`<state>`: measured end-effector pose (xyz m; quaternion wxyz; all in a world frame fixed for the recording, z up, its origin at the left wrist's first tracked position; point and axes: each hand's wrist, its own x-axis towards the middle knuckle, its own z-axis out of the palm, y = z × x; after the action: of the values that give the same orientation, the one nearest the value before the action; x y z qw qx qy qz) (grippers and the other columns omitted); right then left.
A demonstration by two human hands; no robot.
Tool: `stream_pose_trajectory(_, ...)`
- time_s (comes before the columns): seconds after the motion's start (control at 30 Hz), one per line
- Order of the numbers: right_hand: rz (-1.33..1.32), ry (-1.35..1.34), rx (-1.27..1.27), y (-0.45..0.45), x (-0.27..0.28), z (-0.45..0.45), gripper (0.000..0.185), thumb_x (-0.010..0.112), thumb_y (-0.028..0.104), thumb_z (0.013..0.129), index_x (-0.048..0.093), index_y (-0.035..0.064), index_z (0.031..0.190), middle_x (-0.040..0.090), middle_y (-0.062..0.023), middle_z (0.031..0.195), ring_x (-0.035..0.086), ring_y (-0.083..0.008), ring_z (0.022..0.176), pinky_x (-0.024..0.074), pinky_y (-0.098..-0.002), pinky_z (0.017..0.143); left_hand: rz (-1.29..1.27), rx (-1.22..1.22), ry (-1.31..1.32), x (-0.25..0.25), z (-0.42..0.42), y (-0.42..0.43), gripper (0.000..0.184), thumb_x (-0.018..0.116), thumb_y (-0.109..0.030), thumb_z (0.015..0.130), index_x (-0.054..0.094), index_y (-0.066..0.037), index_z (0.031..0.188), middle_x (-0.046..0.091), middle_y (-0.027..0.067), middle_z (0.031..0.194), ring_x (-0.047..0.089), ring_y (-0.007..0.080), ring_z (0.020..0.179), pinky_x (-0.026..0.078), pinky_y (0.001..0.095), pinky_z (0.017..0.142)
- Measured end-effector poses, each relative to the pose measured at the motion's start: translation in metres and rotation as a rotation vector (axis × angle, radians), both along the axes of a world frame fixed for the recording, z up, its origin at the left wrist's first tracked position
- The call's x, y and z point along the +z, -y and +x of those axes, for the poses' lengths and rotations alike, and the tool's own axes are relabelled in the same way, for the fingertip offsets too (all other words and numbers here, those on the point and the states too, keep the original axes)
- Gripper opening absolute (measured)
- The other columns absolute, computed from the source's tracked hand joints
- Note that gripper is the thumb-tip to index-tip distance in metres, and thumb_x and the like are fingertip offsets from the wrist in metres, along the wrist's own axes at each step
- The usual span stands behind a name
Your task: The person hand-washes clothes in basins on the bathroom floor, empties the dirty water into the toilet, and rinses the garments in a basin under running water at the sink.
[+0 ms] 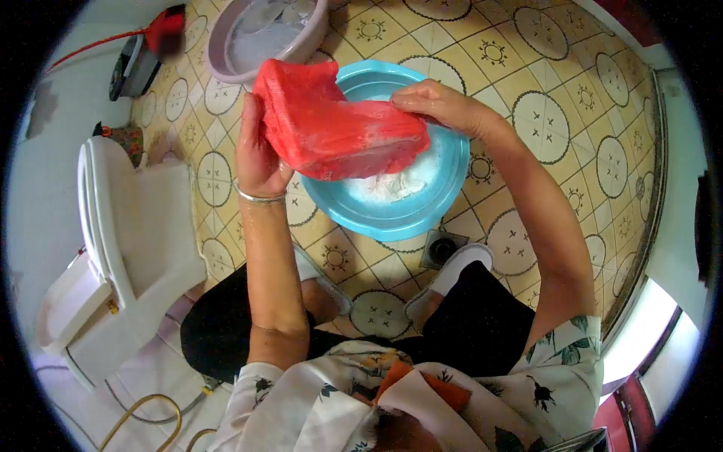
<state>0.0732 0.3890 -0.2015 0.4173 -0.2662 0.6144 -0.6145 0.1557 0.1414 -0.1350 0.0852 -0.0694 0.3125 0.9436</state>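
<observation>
No readable text; no labels, brands, numbers or signs (only printed patterns) either.

Floral shirt (324, 407); black trousers (478, 320)

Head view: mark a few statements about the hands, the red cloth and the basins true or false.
1. The left hand holds the red cloth. True.
2. The right hand is dipped in the blue basin. False: it grips the cloth above the basin.
3. A bracelet is on the left wrist. True.
4. The pink basin sits inside the blue one. False: it stands separately on the tiled floor.
</observation>
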Motion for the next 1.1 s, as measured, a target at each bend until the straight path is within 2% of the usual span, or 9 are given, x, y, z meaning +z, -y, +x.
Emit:
stream_pose_trajectory(0.07, -0.094, -0.005, -0.017, -0.001, 0.007, 0.002, 0.041, 0.042, 0.035, 0.092, 0.058, 0.0004, 0.108, 0.061, -0.0069, 0.099, 0.055, -0.0116, 0.092, 0.0430, -0.0260, 0.085, -0.002, 0.025, 0.090, -0.008, -0.002, 0.003, 0.047, 0.039, -0.039, 0.092, 0.051, 0.000, 0.114, 0.057, 0.0159, 0.112, 0.056, 0.0263, 0.103, 0.046, 0.0394, 0.088)
stream_pose_trajectory(0.13, -0.264, 0.262, -0.124, 0.005, 0.013, 0.003, 0.034, 0.045, 0.027, 0.092, 0.055, 0.0015, 0.112, 0.059, -0.0059, 0.103, 0.055, -0.0094, 0.091, 0.0447, -0.0234, 0.080, -1.105, -0.296, 0.331, -0.018, -0.006, 0.010, 0.054, 0.042, -0.047, 0.089, 0.060, 0.003, 0.100, 0.063, 0.0171, 0.097, 0.060, 0.0285, 0.092, 0.047, 0.0367, 0.081)
stream_pose_trajectory(0.2, -0.237, 0.286, -0.115, 0.007, 0.015, 0.004, 0.035, 0.047, 0.029, 0.091, 0.056, 0.0026, 0.112, 0.059, -0.0050, 0.104, 0.055, -0.0095, 0.089, 0.0444, -0.0227, 0.078, -1.620, -0.324, 0.201, -0.025, -0.003, 0.004, 0.051, 0.046, -0.044, 0.088, 0.061, 0.003, 0.097, 0.063, 0.0138, 0.093, 0.059, 0.0245, 0.088, 0.046, 0.0342, 0.078)
stream_pose_trajectory(0.37, -0.158, 0.183, 0.021, 0.024, 0.025, 0.001, 0.034, 0.049, 0.031, 0.090, 0.058, 0.0042, 0.109, 0.060, -0.0036, 0.098, 0.054, -0.0083, 0.084, 0.0448, -0.0224, 0.072, -1.080, -0.107, -0.131, -0.017, -0.003, -0.044, 0.043, 0.055, -0.039, 0.084, 0.064, 0.002, 0.090, 0.062, 0.0055, 0.083, 0.057, 0.0145, 0.077, 0.045, 0.0280, 0.072)
stream_pose_trajectory(0.53, 0.091, -0.336, 0.144, 0.035, 0.027, -0.008, 0.034, 0.046, 0.034, 0.091, 0.059, 0.0035, 0.100, 0.059, -0.0017, 0.086, 0.050, -0.0069, 0.075, 0.0429, -0.0225, 0.067, -1.273, -0.627, 0.148, -0.013, -0.003, -0.041, 0.030, 0.055, -0.025, 0.087, 0.058, 0.002, 0.101, 0.062, 0.0045, 0.090, 0.056, 0.0085, 0.075, 0.046, 0.0212, 0.068)
stream_pose_trajectory(0.63, -0.052, -0.142, 0.065, 0.041, 0.031, 0.008, 0.037, 0.046, 0.038, 0.090, 0.060, 0.0038, 0.091, 0.058, -0.0014, 0.080, 0.051, -0.0076, 0.074, 0.0424, -0.0237, 0.068, -0.947, -0.311, 0.016, -0.001, 0.001, -0.038, 0.028, 0.056, -0.026, 0.087, 0.062, 0.001, 0.088, 0.060, 0.0004, 0.073, 0.051, 0.0067, 0.061, 0.043, 0.0202, 0.056)
stream_pose_trajectory(0.8, -0.141, 0.139, 0.131, 0.043, 0.027, 0.008, 0.053, 0.044, 0.054, 0.086, 0.061, 0.0044, 0.089, 0.058, -0.0001, 0.071, 0.054, -0.0085, 0.064, 0.0451, -0.0223, 0.062, -0.838, -0.098, 0.028, 0.039, 0.009, -0.043, 0.025, 0.052, -0.024, 0.089, 0.058, 0.000, 0.096, 0.060, 0.0063, 0.086, 0.056, 0.0108, 0.073, 0.047, 0.0237, 0.064)
stream_pose_trajectory(0.87, 0.157, 0.037, 0.272, 0.039, 0.014, 0.004, 0.038, 0.048, 0.036, 0.088, 0.063, 0.0008, 0.088, 0.059, -0.0014, 0.077, 0.052, -0.0085, 0.071, 0.0433, -0.0252, 0.067, -0.739, -0.002, 0.058, 0.053, 0.012, -0.031, 0.027, 0.051, -0.025, 0.090, 0.057, 0.000, 0.098, 0.061, 0.0074, 0.087, 0.058, 0.0129, 0.075, 0.048, 0.0249, 0.066)
stream_pose_trajectory(1.1, 0.008, -0.068, 0.074, 0.006, 0.000, -0.003, 0.026, 0.056, 0.026, 0.085, 0.062, 0.0010, 0.078, 0.058, 0.0014, 0.072, 0.049, -0.0055, 0.066, 0.0413, -0.0217, 0.061, -0.606, 0.136, 0.180, 0.028, -0.001, 0.007, 0.033, 0.050, -0.030, 0.089, 0.055, 0.000, 0.101, 0.061, 0.0094, 0.091, 0.060, 0.0174, 0.079, 0.051, 0.0301, 0.073)
